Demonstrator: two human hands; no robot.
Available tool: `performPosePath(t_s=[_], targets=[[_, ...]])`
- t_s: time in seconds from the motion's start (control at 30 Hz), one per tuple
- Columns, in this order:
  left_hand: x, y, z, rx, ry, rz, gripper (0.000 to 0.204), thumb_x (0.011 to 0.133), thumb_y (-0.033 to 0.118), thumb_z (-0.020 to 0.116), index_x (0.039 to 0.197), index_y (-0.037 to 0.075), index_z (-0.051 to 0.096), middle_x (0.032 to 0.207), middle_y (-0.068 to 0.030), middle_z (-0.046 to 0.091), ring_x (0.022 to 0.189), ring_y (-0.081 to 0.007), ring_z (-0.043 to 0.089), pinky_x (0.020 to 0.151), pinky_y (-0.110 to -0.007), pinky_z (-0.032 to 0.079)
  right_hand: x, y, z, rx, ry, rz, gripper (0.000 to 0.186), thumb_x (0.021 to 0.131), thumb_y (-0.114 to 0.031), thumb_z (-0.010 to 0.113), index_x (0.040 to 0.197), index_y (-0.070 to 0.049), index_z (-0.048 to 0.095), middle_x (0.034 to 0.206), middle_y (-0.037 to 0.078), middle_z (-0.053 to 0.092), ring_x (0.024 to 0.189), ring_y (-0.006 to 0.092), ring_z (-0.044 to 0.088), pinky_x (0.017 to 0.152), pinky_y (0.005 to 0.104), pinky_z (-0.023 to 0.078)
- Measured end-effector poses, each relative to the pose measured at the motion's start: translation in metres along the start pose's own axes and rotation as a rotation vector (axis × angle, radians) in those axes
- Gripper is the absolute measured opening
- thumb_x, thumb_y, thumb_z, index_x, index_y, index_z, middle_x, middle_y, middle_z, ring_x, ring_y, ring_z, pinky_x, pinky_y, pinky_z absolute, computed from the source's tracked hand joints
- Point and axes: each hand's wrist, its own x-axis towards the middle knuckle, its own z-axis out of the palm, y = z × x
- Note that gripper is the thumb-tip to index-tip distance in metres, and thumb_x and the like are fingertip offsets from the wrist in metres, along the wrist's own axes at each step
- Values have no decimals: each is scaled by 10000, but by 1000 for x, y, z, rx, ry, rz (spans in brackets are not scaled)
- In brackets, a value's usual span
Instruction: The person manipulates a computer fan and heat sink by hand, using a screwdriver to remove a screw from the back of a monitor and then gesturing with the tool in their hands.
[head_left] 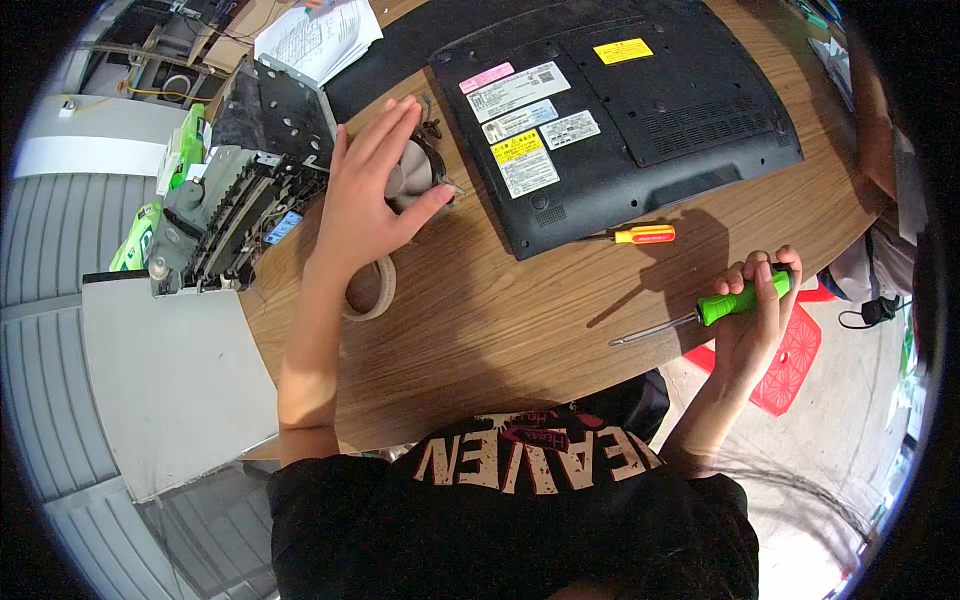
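Note:
My left hand (380, 190) rests over a round grey-and-black object (410, 173) beside small dark bits, with its fingers stretched out; whether it grips anything is hidden, but the fingers lie open. My right hand (755, 330) is closed round the green handle of a screwdriver (728, 305), its shaft pointing left above the desk. A black laptop (615, 140) lies bottom up at the top, with several stickers and a vented panel. A yellow-and-red screwdriver (643, 234) lies at its near edge, its shaft partly hidden. A tape roll (370, 292) lies below my left hand.
The wooden desk (460, 360) has a dusty dismantled machine (210, 220) and papers (310, 40) at its left. A white board (170, 390) adjoins it. Red stools (790, 365) stand below on the right. Another person's arm (870, 120) shows at the right edge.

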Motion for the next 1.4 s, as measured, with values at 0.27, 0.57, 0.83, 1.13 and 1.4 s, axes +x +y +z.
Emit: performPosePath(t_s=[0.27,0.57,0.83,1.13,1.4], targets=[[-27,34,-24,-316,224,-122,412,797,151,674,1182,33,588,1163,-129,617,1059,-259,583,921,-399,439,-3,3,15,-40,-45,18,291,897,-25,534,1144,-113,409,864,70,496,684,180,530,629,334,502],[-89,100,-35,-1410,-66,-509,340,851,88,639,1169,-12,568,1085,-113,642,969,-188,619,825,-310,492,-32,39,162,-336,-1032,-96,397,838,23,604,1166,-45,391,999,112,573,902,188,627,791,310,523],[-158,45,-45,-1861,-27,-607,311,914,90,570,1200,-18,515,1070,-176,646,949,-234,644,857,-361,502,11,72,193,-929,-1029,-517,386,830,-155,641,1158,-4,501,1137,143,578,1061,322,516,926,396,392],[-181,18,-28,-1696,389,-555,280,919,119,552,1135,-52,504,1033,-177,625,950,-280,645,779,-394,543,13,70,188,-669,-1003,-86,238,820,-38,672,982,-26,499,921,112,630,840,137,615,802,277,461],[-183,16,-26,-1659,484,-603,311,916,156,576,1133,-55,505,1028,-157,611,932,-275,648,752,-389,554,1,80,206,-973,-1144,-259,236,819,-108,683,979,-32,527,909,114,628,857,238,620,780,348,476]])
